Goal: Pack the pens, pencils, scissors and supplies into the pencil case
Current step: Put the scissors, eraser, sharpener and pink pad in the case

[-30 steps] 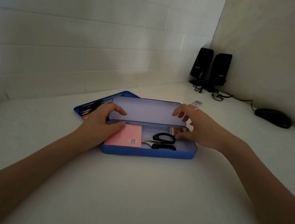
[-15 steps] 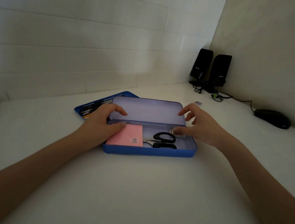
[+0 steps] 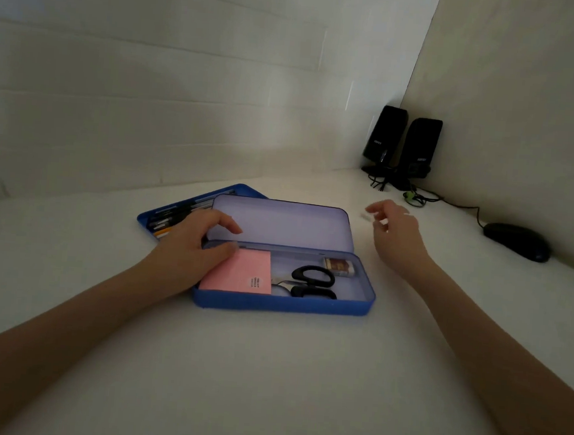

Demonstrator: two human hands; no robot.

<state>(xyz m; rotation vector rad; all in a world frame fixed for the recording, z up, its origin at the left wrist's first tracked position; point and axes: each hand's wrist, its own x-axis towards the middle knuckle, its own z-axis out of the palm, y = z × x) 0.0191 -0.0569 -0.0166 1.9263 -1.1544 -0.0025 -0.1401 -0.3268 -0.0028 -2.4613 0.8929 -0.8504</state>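
Packing looks partly done, judging by what already lies inside the blue pencil case, which sits open near the middle of the white tabletop, its pale lid raised at the 12 o'clock side. In the case, at the 9 o'clock end, lies a pink pad of sticky notes; beside it, toward 3 o'clock, black-handled scissors lie flat; against the back wall at about 2 o'clock sits a small eraser-like block. A second blue tray lies behind the case at 10 o'clock, partly under the lid, holding pens and pencils side by side; these look to be what remains to go in, along with a small pale item on the tabletop just beyond the right fingertips, too blurred to name.

The left hand rests open at the case's 9 o'clock end, thumb lying on the pink pad, fingers curled over the back rim, steadying rather than gripping. The right hand hovers off the case at 2 o'clock, fingers loosely spread and holding nothing, pointing toward the pale item.

Two black speakers and a dark computer mouse sit well apart at the far right
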